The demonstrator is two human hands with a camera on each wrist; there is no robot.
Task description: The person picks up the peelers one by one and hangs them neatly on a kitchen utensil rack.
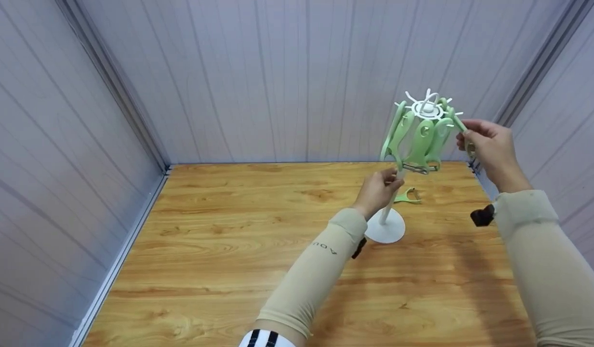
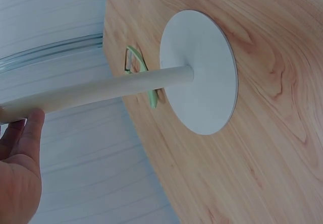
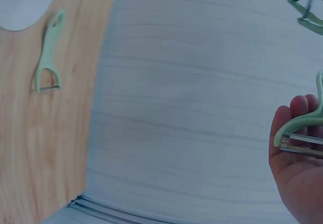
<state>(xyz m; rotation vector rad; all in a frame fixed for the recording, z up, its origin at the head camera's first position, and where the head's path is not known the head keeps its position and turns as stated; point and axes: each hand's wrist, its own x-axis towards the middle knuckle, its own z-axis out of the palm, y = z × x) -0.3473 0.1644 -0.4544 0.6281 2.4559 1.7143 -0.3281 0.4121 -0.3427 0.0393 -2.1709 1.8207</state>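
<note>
A white stand with a round base [image 1: 386, 231] and a hooked top [image 1: 428, 112] rises from the table. Several green peelers [image 1: 420, 143] hang around its hooks. My left hand [image 1: 377, 192] grips the white pole [image 2: 116, 84] below them, fingers and thumb around it. At the right side of the top, my right hand [image 1: 494, 149] holds another green peeler [image 3: 298, 124]; its handle end reaches the hooks and its metal blade lies over the palm in the right wrist view. One more peeler [image 3: 48, 52] lies flat on the table beside the base.
The wooden table [image 1: 219, 231] runs back to a pale panelled wall [image 1: 287, 82]. Side walls stand at left and right, the right one close to my right forearm. The hanging peelers ring the upper pole just above my left hand.
</note>
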